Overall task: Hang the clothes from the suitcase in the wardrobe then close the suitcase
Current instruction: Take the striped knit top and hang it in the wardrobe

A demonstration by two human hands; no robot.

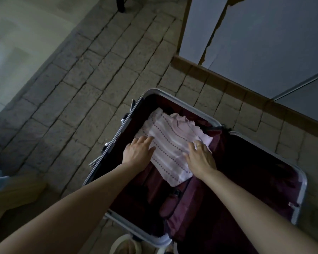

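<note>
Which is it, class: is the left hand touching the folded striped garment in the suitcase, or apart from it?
Touching. The head view shows the left hand with its fingers lying on the striped garment's edge, no gap visible.

Both arms extended; left hand (pixel 138 151) and right hand (pixel 200 156) flat, fingers relaxed.

Floor: (pixel 92 85) pale stone blocks laid in rows, like bricks.
Suitcase: (pixel 117 129) lies open, flat on the floor, with a grey rim and dark red lining.
Wooden strip: (pixel 228 83) runs along the floor, past the far side of the suitcase.
Dark leg: (pixel 120 4) stands on the floor, far beyond the suitcase.
Pale round thing: (pixel 117 243) sits on the floor by the suitcase's near corner; too cut off to tell what it is.
</note>
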